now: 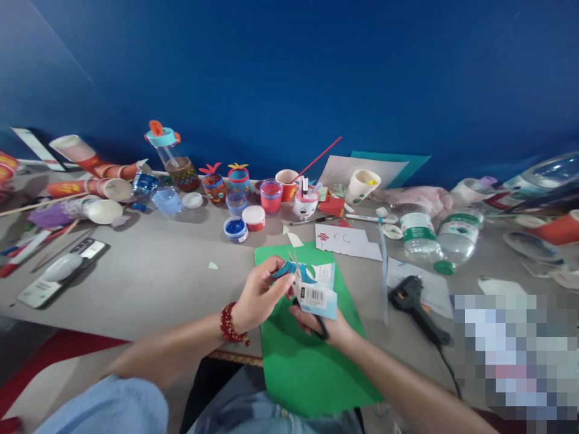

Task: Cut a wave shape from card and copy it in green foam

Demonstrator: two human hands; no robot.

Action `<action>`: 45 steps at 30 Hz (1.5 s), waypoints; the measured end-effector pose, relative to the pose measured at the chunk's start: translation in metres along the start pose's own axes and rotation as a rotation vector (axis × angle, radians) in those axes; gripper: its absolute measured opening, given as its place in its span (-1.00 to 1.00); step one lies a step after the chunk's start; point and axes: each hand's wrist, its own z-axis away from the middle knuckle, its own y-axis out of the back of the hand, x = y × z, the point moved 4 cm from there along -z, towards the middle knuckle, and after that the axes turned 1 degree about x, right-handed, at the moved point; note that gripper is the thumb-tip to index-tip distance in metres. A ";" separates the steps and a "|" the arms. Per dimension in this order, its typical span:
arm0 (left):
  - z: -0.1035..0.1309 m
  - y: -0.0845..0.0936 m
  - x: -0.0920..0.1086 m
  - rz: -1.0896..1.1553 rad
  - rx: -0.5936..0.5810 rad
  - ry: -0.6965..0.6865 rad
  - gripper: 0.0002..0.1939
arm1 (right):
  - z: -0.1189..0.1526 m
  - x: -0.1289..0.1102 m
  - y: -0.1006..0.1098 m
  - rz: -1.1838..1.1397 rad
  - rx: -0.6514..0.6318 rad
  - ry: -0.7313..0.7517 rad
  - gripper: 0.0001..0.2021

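My left hand (pixel 266 286) pinches a printed card (pixel 316 295) in white and light blue, with a barcode on its lower flap. My right hand (pixel 325 322) grips a pair of scissors (pixel 322 328) by its black handle. The scissor blades point up and away from me and lie against the card near my left fingertips. Part of the blades is hidden behind the card. Both hands are held over a green sheet (pixel 298 367) at the table's front edge. A white cut-out scrap (pixel 295 240) lies just beyond them.
A black glue gun (pixel 418 307) with its cord lies to the right, near two cut clear bottles (pixel 418 232). Paint pots (pixel 236 229), decorated cups (pixel 214 188) and a drinking bottle (pixel 178 166) line the back. A phone (pixel 63 271) rests at left.
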 end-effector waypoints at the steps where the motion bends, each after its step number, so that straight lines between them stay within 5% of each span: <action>1: 0.000 0.000 0.000 -0.001 0.001 0.000 -0.87 | 0.000 0.001 0.000 0.004 -0.001 0.004 -0.68; 9: 0.002 -0.003 -0.003 0.035 -0.034 0.011 -0.86 | -0.002 0.007 0.002 0.033 -0.051 0.076 -0.73; 31: 0.001 -0.002 0.000 -0.011 -0.010 -0.036 -0.85 | -0.003 -0.011 -0.003 0.065 0.060 -0.053 -0.74; 45: 0.002 -0.004 -0.005 0.007 -0.045 0.034 -0.83 | -0.006 -0.016 -0.005 -0.153 0.064 -0.018 -0.62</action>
